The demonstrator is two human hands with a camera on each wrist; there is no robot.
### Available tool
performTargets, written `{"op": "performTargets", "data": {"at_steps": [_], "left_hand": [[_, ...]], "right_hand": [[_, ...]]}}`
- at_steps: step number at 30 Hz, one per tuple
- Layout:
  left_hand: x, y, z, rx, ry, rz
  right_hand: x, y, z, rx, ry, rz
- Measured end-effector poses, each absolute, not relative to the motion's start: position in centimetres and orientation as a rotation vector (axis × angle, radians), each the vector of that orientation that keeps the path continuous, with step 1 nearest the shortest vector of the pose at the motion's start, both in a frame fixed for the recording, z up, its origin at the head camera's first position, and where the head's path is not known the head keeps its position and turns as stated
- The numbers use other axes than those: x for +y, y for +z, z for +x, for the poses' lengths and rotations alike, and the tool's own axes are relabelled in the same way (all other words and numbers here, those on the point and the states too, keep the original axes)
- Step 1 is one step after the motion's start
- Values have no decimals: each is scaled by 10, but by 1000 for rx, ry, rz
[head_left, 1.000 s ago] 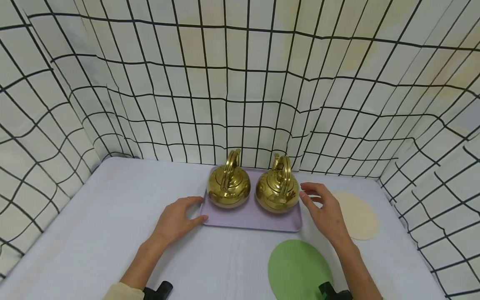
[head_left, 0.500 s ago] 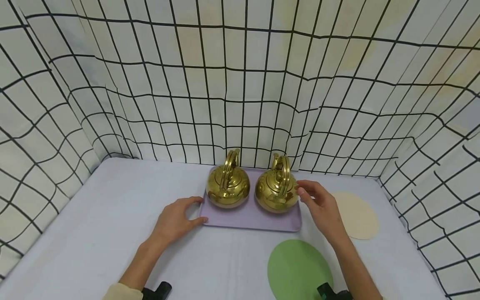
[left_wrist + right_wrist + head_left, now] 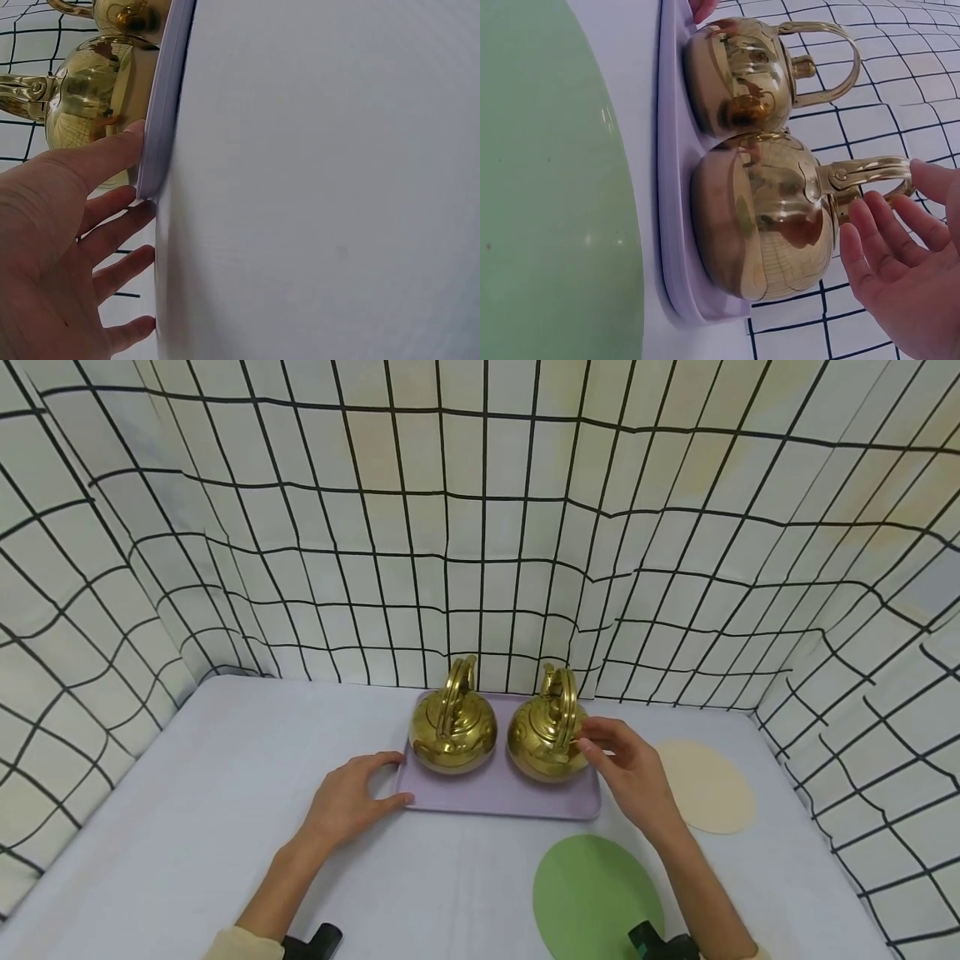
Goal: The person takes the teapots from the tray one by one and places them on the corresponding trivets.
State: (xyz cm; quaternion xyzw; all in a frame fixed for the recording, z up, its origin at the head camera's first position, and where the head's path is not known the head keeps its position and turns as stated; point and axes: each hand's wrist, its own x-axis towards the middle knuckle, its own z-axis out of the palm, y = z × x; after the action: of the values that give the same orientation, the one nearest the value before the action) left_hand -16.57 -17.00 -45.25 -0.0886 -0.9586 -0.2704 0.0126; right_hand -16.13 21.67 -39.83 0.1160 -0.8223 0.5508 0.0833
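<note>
Two shiny brass teapots with upright loop handles, a left teapot (image 3: 450, 739) and a right teapot (image 3: 534, 747), stand side by side on a lilac tray (image 3: 487, 799). My left hand (image 3: 347, 802) touches the tray's left end, thumb on the rim and the other fingers spread on the cloth beside it. My right hand (image 3: 630, 775) is at the right teapot, fingers slightly bent and not wrapped round anything. In the right wrist view its thumb (image 3: 930, 180) lies close to the handle (image 3: 870, 172); whether they touch I cannot tell.
A green round mat (image 3: 596, 897) lies in front of the tray, and a cream round mat (image 3: 708, 787) lies to its right. White cloth (image 3: 450, 893) covers the table. A white wall with a black grid (image 3: 480, 527) rises behind and at both sides.
My right hand has moved left, from beside the right teapot to its handle area. The left hand stays at the tray's end, and the teapots keep their places on the tray.
</note>
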Motion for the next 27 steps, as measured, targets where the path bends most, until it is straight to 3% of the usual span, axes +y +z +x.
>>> {"op": "performTargets", "data": {"at_steps": [27], "left_hand": [[-170,-454,-166,-2986,-861,-277]], "right_hand": [[202,-393,-171,-2385,1769,369]]}}
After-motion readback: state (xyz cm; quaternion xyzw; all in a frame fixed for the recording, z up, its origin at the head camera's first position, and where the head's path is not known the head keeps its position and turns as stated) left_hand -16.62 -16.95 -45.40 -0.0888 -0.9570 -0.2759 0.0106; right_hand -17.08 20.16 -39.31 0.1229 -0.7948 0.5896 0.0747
